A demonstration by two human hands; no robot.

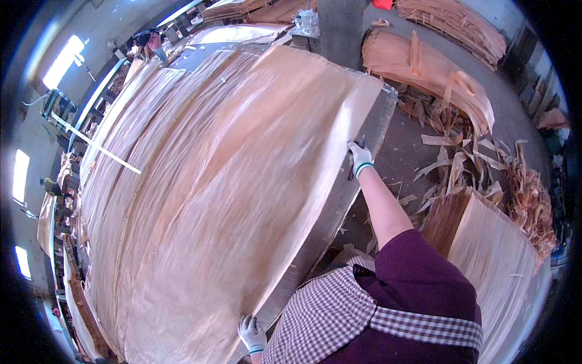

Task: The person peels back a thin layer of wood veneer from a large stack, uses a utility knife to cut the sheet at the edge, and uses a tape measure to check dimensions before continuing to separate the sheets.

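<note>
A wide sheet of pale wood veneer (273,151) covers the long table in front of me, its near edge running beside the dark table edge (321,233). At the lower end, my left hand (251,333), in a white glove with a green cuff, rests on the veneer's near edge, fingers apart and laid over it. My right arm stretches far along the table. Gloved likewise, my right hand (361,156) is closed at the sheet's edge around a thin dark tool (350,173); its exact kind is too small to make out.
Stacked veneer (485,242) stands behind me at the right, with curled veneer scraps (527,206) heaped beside it. Farther right lies another veneer pile (424,67). A grey pillar (341,30) rises beyond the table's far end. Another person (150,41) works at the far left.
</note>
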